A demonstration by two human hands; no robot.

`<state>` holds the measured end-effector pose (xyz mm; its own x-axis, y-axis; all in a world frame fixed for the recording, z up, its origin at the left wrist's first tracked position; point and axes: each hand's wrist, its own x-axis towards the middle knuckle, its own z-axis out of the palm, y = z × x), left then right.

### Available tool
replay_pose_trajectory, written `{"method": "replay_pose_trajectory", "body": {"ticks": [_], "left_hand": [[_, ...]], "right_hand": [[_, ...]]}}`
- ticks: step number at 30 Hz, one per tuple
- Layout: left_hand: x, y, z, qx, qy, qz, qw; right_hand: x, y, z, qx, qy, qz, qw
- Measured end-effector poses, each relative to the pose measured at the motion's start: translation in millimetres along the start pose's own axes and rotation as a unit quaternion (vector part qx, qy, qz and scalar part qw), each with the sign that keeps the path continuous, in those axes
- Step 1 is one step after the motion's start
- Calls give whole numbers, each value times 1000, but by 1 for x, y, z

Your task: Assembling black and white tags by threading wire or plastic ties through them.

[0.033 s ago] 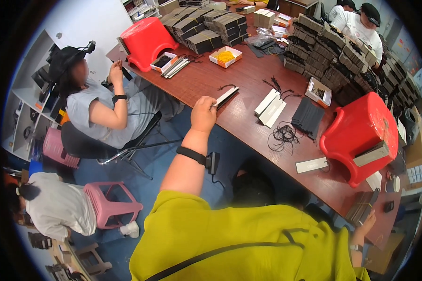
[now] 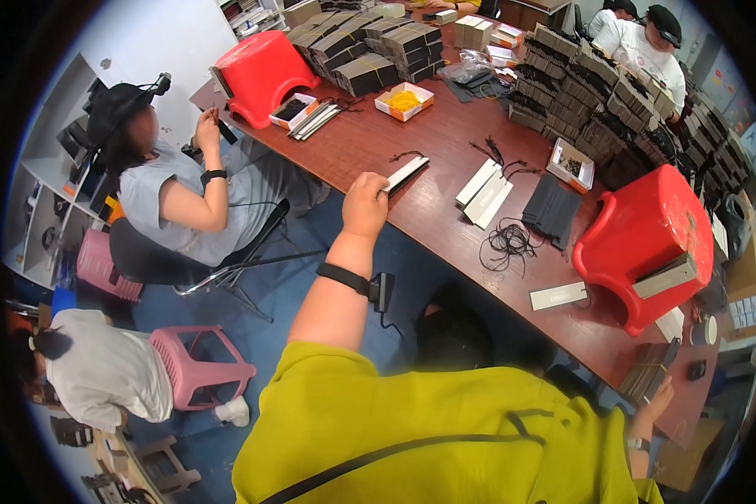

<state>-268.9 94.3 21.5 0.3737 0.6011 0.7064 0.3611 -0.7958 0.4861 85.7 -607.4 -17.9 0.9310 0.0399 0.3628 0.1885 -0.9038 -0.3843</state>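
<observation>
My left hand (image 2: 366,202) reaches over the table's near edge, its fingers closed on the end of a small stack of narrow white tags (image 2: 407,174) with a dark cord at its far end. At the far right my right hand (image 2: 661,398) grips the edge of a banded bundle of dark cards (image 2: 644,370), partly out of sight. Between the hands lie white tags with black cords (image 2: 485,195), black strips (image 2: 552,210), a tangle of black cord (image 2: 510,244) and a single white tag (image 2: 559,296).
A red stool (image 2: 647,244) stands on the table (image 2: 454,244) at right, another red stool (image 2: 269,76) at far left. Stacks of dark cards (image 2: 580,97) rise behind. A box of yellow rubber bands (image 2: 404,102) sits at the back. A co-worker (image 2: 185,185) sits at left.
</observation>
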Motion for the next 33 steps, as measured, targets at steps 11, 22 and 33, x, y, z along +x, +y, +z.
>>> {"method": "replay_pose_trajectory", "body": {"ticks": [11,22,33], "left_hand": [[-11,1,1,-11,20,-26,999],[0,0,-4,15,6,-39,999],[-4,8,-16,45,-61,-35,997]], "right_hand": [[0,-2,-2,5,-11,-1,1000],[-3,-10,-5,11,4,-7,1000],[-3,-16,-7,-10,2,2,1000]]}}
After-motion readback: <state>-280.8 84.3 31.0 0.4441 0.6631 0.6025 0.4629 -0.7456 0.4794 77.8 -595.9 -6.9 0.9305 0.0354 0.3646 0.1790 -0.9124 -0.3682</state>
